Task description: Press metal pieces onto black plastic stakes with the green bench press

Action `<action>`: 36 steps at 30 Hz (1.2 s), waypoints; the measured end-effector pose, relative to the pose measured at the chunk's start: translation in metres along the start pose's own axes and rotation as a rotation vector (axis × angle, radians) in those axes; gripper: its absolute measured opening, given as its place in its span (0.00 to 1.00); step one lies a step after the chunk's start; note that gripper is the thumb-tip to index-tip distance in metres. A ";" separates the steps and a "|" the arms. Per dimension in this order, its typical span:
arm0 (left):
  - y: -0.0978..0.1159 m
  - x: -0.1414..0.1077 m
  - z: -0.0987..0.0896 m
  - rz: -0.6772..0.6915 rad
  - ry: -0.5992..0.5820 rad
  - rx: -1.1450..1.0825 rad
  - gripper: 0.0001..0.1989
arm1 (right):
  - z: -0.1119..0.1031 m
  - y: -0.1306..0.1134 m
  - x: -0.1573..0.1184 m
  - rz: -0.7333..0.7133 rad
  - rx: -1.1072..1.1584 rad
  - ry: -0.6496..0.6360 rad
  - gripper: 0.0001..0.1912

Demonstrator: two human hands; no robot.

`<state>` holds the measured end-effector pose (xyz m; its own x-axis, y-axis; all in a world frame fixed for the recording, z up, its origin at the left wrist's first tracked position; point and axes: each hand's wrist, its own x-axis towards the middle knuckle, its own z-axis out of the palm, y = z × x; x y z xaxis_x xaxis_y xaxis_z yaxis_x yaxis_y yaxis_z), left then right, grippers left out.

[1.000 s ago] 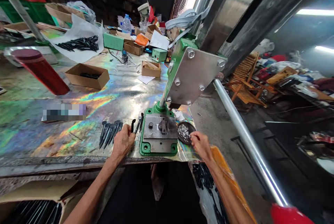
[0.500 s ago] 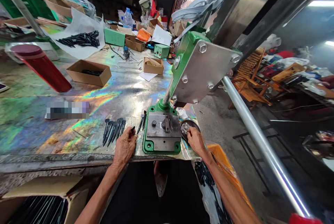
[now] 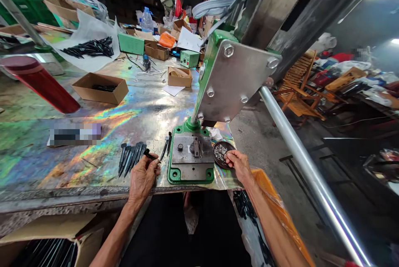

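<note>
My left hand (image 3: pixel 143 177) is closed around a slim black pointed piece (image 3: pixel 150 156), whose dark end sticks out past the thumb and fingers. Just left of it, several like black pieces (image 3: pixel 132 158) lie side by side on the table. A couple more black pieces (image 3: pixel 166 145) lie between that hand and the green hand press (image 3: pixel 191 148). The press has a steel plate and a small clamp block on its base. To the right of the base, my right hand (image 3: pixel 240 167) pinches its fingertips over the rim of a dark round dish (image 3: pixel 218 163) of small metal pins (image 3: pixel 221 150). Whatever is in the pinch is too small to make out.
The press's long steel lever (image 3: pixel 299 150) slants down at the right. A cardboard box (image 3: pixel 115 92) and a red flask (image 3: pixel 46 86) stand further back left. An orange-lined container (image 3: pixel 274 200) sits below the table's right edge.
My left hand has shifted slightly left, and the black piece in it now points more sideways. My right fingertips have drawn back from inside the dish to its right rim. The view has shifted slightly.
</note>
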<state>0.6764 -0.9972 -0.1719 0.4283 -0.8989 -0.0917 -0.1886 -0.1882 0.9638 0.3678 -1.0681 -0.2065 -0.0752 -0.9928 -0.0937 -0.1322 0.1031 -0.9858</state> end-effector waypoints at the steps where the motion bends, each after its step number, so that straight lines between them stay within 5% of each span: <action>1: 0.005 -0.003 0.001 -0.017 -0.003 -0.058 0.15 | 0.000 -0.001 0.000 0.023 0.046 -0.001 0.15; 9: 0.044 -0.035 0.027 -0.170 -0.184 -0.548 0.19 | 0.007 -0.018 -0.016 0.089 0.276 -0.033 0.13; 16: 0.067 -0.057 0.050 -0.262 -0.330 -0.756 0.17 | 0.040 -0.059 -0.062 0.061 0.376 -0.216 0.10; 23: 0.071 -0.064 0.047 -0.285 -0.345 -0.868 0.15 | 0.068 -0.086 -0.091 -0.029 0.453 -0.336 0.05; 36: 0.068 -0.059 0.042 -0.308 -0.414 -1.002 0.14 | 0.079 -0.096 -0.097 0.039 0.529 -0.373 0.04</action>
<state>0.6010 -0.9733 -0.1114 -0.0269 -0.9660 -0.2571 0.7489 -0.1899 0.6349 0.4663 -0.9865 -0.1136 0.2913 -0.9534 -0.0787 0.3756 0.1896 -0.9072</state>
